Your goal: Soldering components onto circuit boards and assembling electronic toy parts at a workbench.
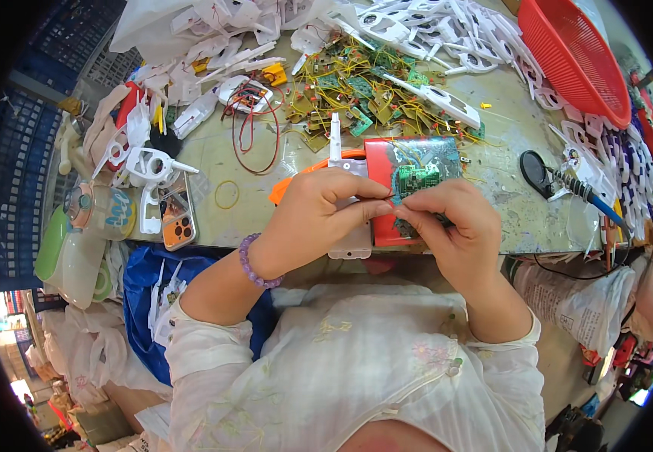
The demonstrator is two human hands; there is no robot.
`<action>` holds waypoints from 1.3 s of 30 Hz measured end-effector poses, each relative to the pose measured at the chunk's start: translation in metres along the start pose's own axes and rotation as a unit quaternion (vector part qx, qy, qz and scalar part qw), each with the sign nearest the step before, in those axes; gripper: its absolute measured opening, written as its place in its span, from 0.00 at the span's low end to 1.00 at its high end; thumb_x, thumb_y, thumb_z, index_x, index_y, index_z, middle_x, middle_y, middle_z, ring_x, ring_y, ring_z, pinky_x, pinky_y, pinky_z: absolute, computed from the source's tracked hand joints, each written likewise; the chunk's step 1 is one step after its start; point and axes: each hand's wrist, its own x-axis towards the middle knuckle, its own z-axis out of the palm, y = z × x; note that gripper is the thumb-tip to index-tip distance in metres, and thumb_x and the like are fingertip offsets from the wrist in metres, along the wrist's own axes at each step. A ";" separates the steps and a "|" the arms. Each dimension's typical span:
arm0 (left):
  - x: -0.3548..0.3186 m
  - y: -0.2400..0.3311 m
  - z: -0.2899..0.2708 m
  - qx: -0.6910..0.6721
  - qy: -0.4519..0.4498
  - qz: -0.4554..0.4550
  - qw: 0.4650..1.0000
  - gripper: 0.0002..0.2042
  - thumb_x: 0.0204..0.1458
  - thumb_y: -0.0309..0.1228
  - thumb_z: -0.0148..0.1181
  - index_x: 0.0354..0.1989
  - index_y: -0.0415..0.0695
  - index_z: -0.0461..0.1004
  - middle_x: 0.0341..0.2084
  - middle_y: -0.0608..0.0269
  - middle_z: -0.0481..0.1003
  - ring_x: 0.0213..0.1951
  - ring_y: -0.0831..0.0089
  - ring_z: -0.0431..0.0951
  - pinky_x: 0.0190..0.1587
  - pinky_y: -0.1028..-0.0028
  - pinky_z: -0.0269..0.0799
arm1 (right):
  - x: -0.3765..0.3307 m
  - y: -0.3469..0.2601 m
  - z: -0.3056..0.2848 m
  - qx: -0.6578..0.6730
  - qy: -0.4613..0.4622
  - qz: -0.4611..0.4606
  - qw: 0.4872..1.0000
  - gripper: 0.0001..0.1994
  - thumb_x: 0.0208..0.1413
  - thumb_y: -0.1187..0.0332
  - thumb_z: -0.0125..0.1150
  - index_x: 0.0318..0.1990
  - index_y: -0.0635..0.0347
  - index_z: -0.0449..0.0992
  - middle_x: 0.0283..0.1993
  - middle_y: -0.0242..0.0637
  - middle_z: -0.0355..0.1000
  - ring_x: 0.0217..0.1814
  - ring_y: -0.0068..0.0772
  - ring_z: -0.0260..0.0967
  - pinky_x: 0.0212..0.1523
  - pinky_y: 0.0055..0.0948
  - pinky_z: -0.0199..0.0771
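Observation:
My two hands meet at the table's front edge, fingertips pinched and almost touching. From my left hand (pixel 334 203) a thin dark wire (pixel 387 197) pokes out towards the right. My right hand (pixel 454 222) is closed too, but what its fingertips hold is too small to make out. Just beyond them a green circuit board (pixel 417 178) lies on a red and dark pad (pixel 379 162). Partly covered by my left hand, a white plastic casing (pixel 351 245) and an orange item (pixel 287 187) sit left of the pad.
A heap of circuit boards with yellow wires (pixel 364 90) lies behind the pad. White plastic shells (pixel 447 34) pile up at the back, near a red basket (pixel 579 60). A soldering iron (pixel 597 202) rests at right. At left are a phone (pixel 178 218) and a bottle (pixel 111 211).

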 end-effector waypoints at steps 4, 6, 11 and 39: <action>0.002 0.007 0.003 -0.007 0.016 -0.020 1.000 0.08 0.46 0.26 0.64 0.35 0.38 0.79 0.28 0.58 0.78 0.31 0.72 0.77 0.36 0.75 0.71 | 0.013 -0.006 -0.003 -0.064 0.007 -0.056 0.996 0.10 0.42 0.75 0.67 0.35 0.58 0.77 0.34 0.34 0.73 0.37 0.38 0.67 0.38 0.34 0.68; 0.003 0.008 0.002 0.001 0.014 -0.015 1.000 0.08 0.46 0.26 0.64 0.35 0.38 0.79 0.28 0.57 0.78 0.30 0.71 0.77 0.36 0.75 0.71 | 0.016 -0.006 -0.002 -0.076 0.021 -0.052 0.996 0.09 0.43 0.75 0.66 0.34 0.58 0.77 0.37 0.34 0.73 0.40 0.39 0.67 0.41 0.34 0.67; 0.005 0.008 0.001 0.022 0.007 0.002 1.000 0.09 0.45 0.27 0.64 0.35 0.38 0.79 0.28 0.57 0.78 0.30 0.71 0.77 0.35 0.74 0.71 | 0.018 0.003 -0.005 -0.095 -0.023 -0.078 0.992 0.10 0.43 0.76 0.64 0.36 0.56 0.77 0.39 0.34 0.71 0.41 0.41 0.66 0.41 0.36 0.67; 0.012 -0.003 0.002 0.026 0.031 0.034 0.999 0.06 0.45 0.26 0.64 0.32 0.39 0.79 0.26 0.59 0.77 0.29 0.70 0.76 0.35 0.72 0.69 | -0.022 0.009 -0.009 -0.158 -0.042 -0.131 0.978 0.10 0.35 0.71 0.65 0.30 0.54 0.77 0.47 0.37 0.70 0.49 0.45 0.64 0.46 0.45 0.63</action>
